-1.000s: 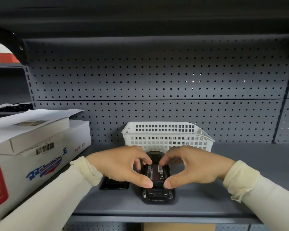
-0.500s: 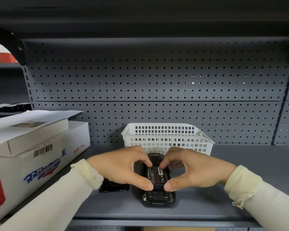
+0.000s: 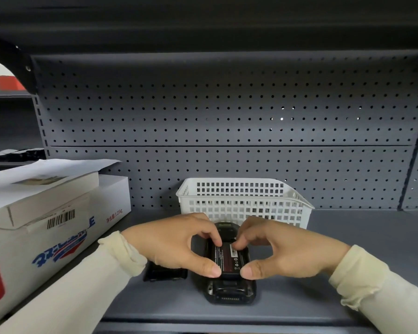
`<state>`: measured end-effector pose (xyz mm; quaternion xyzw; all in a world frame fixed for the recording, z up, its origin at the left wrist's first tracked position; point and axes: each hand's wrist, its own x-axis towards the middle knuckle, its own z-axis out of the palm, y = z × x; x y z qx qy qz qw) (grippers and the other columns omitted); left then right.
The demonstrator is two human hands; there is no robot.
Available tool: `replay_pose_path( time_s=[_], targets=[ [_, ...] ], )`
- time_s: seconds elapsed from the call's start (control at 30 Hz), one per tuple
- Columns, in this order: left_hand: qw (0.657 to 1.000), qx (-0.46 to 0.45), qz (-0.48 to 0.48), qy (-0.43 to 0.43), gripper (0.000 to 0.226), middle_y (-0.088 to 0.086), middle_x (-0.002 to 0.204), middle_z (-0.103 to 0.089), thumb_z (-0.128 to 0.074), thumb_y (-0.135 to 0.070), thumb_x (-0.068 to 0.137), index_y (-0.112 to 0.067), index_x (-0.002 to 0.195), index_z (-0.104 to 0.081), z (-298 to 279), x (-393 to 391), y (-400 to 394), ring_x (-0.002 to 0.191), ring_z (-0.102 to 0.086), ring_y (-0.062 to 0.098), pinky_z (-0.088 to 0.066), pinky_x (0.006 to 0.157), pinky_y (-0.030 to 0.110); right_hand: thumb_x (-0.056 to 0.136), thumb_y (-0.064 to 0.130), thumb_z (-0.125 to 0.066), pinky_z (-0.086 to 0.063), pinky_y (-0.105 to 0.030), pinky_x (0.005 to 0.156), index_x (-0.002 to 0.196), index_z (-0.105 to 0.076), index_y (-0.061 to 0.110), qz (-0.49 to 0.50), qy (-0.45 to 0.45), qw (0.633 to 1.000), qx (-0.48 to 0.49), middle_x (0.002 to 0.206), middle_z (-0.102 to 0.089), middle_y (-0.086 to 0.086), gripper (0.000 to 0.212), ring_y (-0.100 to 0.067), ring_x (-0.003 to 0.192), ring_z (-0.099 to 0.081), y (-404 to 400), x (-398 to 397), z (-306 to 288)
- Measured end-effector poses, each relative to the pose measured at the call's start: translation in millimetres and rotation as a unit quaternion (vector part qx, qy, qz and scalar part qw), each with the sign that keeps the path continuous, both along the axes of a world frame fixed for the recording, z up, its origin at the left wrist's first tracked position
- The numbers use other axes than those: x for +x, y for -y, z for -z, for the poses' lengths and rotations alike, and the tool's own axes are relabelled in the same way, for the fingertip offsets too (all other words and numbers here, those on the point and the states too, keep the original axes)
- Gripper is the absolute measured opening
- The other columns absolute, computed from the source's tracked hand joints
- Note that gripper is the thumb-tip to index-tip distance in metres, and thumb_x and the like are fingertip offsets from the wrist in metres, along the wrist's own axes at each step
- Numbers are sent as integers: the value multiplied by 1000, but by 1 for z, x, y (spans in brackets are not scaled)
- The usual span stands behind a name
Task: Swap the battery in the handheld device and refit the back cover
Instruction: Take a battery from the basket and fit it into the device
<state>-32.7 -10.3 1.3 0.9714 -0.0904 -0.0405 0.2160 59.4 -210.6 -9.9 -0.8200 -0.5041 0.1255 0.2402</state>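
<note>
A black handheld device (image 3: 229, 291) lies face down on the grey shelf, its back open. A black battery (image 3: 228, 259) with a dark red label sits in its bay. My left hand (image 3: 176, 244) and my right hand (image 3: 282, 249) pinch the battery from both sides, thumbs at its near end and fingertips at its far end. A flat black piece, likely the back cover (image 3: 165, 272), rests on the shelf just left of the device, partly hidden under my left hand.
A white plastic basket (image 3: 246, 201) stands right behind the device against the perforated back panel. A large white carton (image 3: 48, 232) with a barcode fills the left of the shelf. The shelf's front edge (image 3: 227, 321) runs just below the device.
Both hands stayed on the battery. The fingertips have drawn closer together over its far end. The device has not moved on the shelf.
</note>
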Motion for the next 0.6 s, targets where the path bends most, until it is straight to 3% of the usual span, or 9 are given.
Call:
replay_pose_path(
  time_s=[0.6],
  targets=[
    [999,41,5,13,49,-12,122,-47,-70,-46,74,-29,119,-55,2,1,1,116,-44,3,-34,107,26,78,43,-65,-38,-31,105,118,-61,25,18,42,999,4,119,-50,11,43,-9,113,-51,3,-8,4]
  ],
)
